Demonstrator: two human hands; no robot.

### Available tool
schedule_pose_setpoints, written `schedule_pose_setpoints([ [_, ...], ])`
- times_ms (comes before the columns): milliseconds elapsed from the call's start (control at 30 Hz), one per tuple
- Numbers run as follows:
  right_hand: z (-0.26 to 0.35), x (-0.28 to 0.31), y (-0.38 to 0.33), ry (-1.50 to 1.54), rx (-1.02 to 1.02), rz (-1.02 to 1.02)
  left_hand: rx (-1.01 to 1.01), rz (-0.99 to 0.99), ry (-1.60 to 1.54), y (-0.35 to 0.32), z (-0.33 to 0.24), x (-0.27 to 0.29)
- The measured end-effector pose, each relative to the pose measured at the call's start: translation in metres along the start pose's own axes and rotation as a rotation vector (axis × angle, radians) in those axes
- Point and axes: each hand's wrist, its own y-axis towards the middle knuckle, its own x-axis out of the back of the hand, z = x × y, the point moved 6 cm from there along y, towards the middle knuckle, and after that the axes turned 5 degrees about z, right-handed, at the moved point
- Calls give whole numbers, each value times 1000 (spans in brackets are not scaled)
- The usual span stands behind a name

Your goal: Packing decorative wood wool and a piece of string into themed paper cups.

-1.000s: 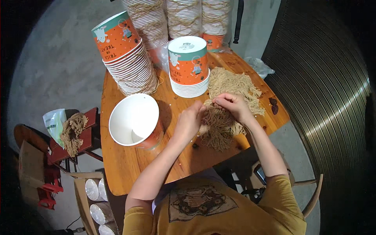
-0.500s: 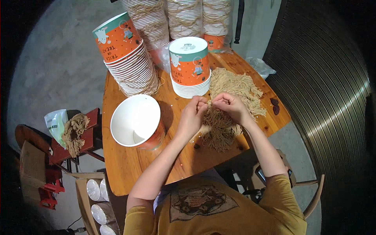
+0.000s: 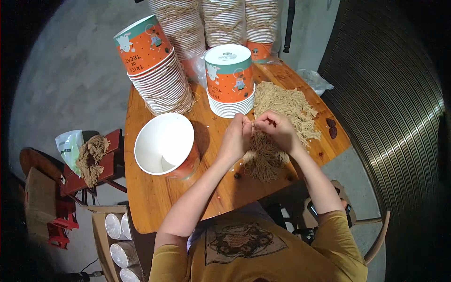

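Observation:
Close together over the table, my left hand [image 3: 236, 137] and my right hand [image 3: 280, 133] both pinch at tan string, fingertips almost meeting. The exact strand between them is too small to make out. Below them a darker, shaded bundle of string [image 3: 263, 164] fans toward the table's front edge. Behind my right hand spreads a pile of loose tan strings [image 3: 284, 103]. A white-lined paper bucket [image 3: 164, 143] leans on its side, mouth facing me, left of my left hand. Just beyond my hands stands an upside-down stack of orange and green buckets [image 3: 229, 84].
A taller leaning bucket stack [image 3: 157, 70] stands at the back left, with bagged bucket stacks [image 3: 223, 23] behind. Two dark dried fruits [image 3: 331, 128] lie near the right edge. Left of the wooden table [image 3: 155, 207] are a red stool with string [image 3: 91, 160] and a carton [image 3: 101, 235].
My left hand has turned slightly, its fingers closing up beside the right hand's fingertips. The whole view has shifted a little; the buckets and string pile stay put.

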Motion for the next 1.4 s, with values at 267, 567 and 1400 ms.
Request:
schedule_pose_setpoints([
  [267,67,-28,-13,-550,642,-122,164,-33,-302,-50,-15,21],
  [567,58,-34,11,-179,244,38,186,-86,-533,-67,3,26],
  [1400,-18,9,-14,-236,267,-133,-48,67,343,-11,21,-21],
])
